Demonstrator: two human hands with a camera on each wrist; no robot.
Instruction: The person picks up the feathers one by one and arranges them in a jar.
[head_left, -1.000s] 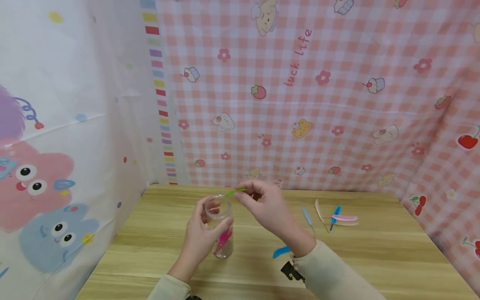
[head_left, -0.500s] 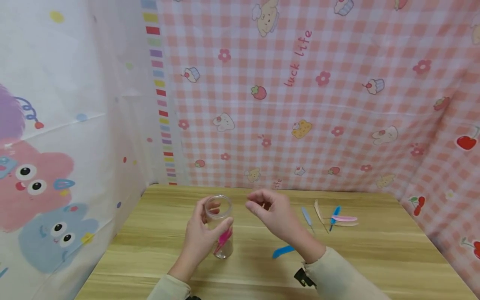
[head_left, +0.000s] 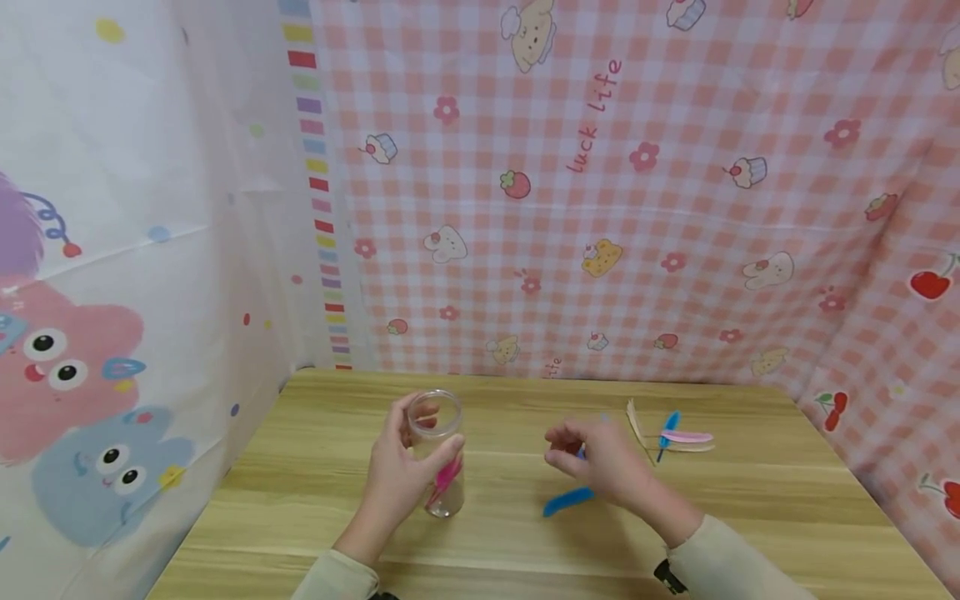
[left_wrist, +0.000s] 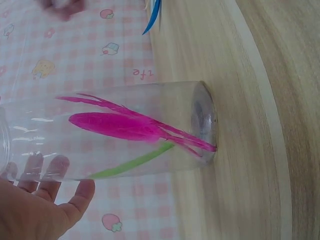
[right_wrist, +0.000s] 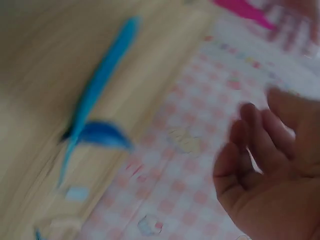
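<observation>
My left hand [head_left: 405, 475] grips a clear plastic jar [head_left: 450, 506], which stands upright on the table with its mouth uncovered. Inside it, magenta feathers [left_wrist: 115, 126] and a green feather [left_wrist: 135, 162] lean against the wall, as the left wrist view shows. To the right, my right hand [head_left: 600, 462] is over the table with fingers loosely bent and nothing between them. Just below that hand lies a bright blue feather [head_left: 566, 502]. The right wrist view is blurred; a dark blue feather [right_wrist: 106, 135] crosses the bright blue one there.
Farther right on the wooden table [head_left: 772, 517] lie a cream feather [head_left: 637, 427], a blue feather [head_left: 672, 423] and a pink feather [head_left: 690, 437]. My right hand mostly covers a light blue feather. A pink checked cloth [head_left: 480, 208] hangs behind the table.
The green feather has left my right hand's pinch and is now in the jar. My right hand has moved right and toward me, over the feathers. The left hand keeps its grip.
</observation>
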